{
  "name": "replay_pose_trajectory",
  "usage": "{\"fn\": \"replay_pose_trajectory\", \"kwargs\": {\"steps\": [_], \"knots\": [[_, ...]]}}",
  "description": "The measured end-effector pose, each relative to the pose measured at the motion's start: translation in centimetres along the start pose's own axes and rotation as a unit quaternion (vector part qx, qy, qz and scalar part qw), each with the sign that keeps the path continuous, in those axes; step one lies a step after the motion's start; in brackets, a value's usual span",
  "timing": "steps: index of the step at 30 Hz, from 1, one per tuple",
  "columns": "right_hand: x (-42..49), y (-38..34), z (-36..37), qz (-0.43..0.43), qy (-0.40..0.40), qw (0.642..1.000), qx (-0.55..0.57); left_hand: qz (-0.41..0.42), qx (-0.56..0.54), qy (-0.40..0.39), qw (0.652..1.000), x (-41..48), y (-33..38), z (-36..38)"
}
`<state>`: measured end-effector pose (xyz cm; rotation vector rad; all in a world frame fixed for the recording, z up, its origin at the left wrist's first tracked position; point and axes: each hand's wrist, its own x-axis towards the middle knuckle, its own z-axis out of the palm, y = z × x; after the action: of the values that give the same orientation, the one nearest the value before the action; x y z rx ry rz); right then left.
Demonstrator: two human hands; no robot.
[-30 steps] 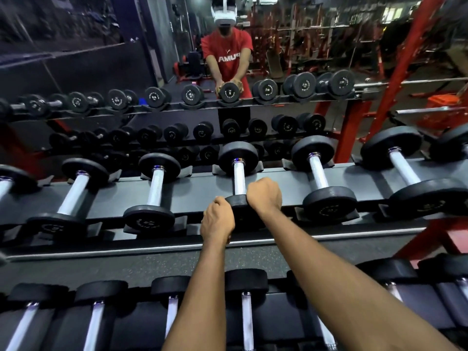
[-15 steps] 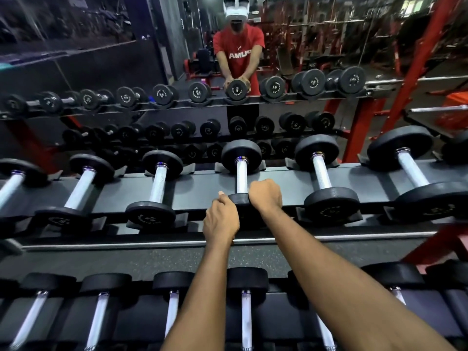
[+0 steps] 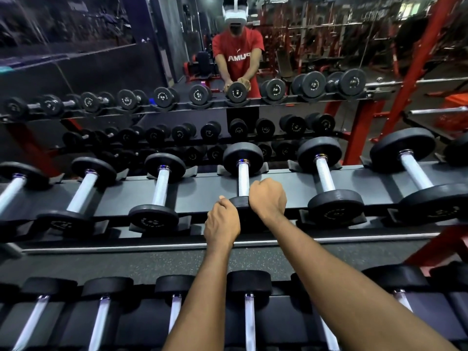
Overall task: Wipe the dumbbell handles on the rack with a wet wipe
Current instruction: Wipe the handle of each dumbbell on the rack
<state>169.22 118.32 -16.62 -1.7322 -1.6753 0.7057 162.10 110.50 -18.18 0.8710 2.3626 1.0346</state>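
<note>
A dumbbell with a white knurled handle [image 3: 243, 182] and black round heads lies in the middle of the upper rack tier [image 3: 202, 191]. My left hand [image 3: 222, 221] grips the left side of its near head [image 3: 239, 201], thumb up on the rim. My right hand [image 3: 267, 198] is curled over the right side of that head, where the handle meets it. No wet wipe shows in either hand; the palms are hidden. The mirror behind shows both hands cupping the dumbbell's head.
Similar dumbbells lie on either side, the nearest at left [image 3: 160, 188] and right [image 3: 325, 178]. A lower tier of dumbbells [image 3: 249, 312] runs under my forearms. A mirror wall stands behind the rack, and red frame posts [image 3: 359, 133] rise at right.
My left hand has closed in on the near head and its thumb has come up onto the rim. My right hand stays in place. The view has shifted slightly.
</note>
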Motion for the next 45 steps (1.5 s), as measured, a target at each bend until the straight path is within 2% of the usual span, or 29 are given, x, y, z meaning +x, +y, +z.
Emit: {"fn": "replay_pose_trajectory", "kwargs": {"steps": [3, 5, 8, 12, 15, 20, 24, 31, 36, 40, 43, 45], "knots": [[-0.2, 0.2, 0.1, -0.09, 0.039, 0.995, 0.026, -0.001, 0.002, 0.001, 1.0, -0.1, 0.1, -0.1], [-0.2, 0.6, 0.2, -0.156, 0.018, 0.987, 0.039, 0.002, 0.001, 0.001, 1.0, -0.2, 0.1, -0.1], [0.3, 1.8, 0.5, -0.235, -0.045, 0.967, 0.085, 0.001, 0.0, 0.001, 1.0, -0.2, 0.1, -0.2], [1.4, 3.3, -0.4, -0.294, -0.143, 0.934, 0.144, 0.009, 0.0, 0.012, 1.0, -0.2, -0.1, -0.1], [2.5, 3.5, -1.6, -0.337, -0.241, 0.902, 0.12, 0.013, -0.008, 0.017, 1.0, 0.0, -0.2, 0.1], [3.7, 1.9, -1.7, -0.234, -0.334, 0.911, 0.06, 0.02, -0.014, 0.018, 1.0, 0.0, -0.3, 0.2], [4.0, 0.2, -1.6, -0.216, -0.358, 0.907, -0.041, 0.016, -0.006, 0.013, 1.0, -0.1, -0.2, 0.0], [4.6, -0.4, -4.0, -0.219, -0.41, 0.885, 0.018, 0.024, -0.009, 0.019, 0.999, 0.3, -0.5, 0.4], [4.5, -1.3, -2.4, -0.211, -0.408, 0.881, -0.114, 0.027, -0.012, 0.023, 0.999, 0.3, -0.6, 0.4], [4.4, -1.5, -1.8, -0.199, -0.411, 0.883, -0.112, 0.031, -0.012, 0.018, 0.999, 0.1, -0.6, 0.1], [4.6, -1.2, -2.9, -0.177, -0.441, 0.879, -0.044, 0.033, -0.006, 0.013, 0.999, 0.0, -0.5, 0.0], [4.8, -0.9, -3.9, -0.197, -0.432, 0.88, -0.032, 0.031, -0.002, 0.012, 0.999, 0.0, -0.4, -0.1]]}}
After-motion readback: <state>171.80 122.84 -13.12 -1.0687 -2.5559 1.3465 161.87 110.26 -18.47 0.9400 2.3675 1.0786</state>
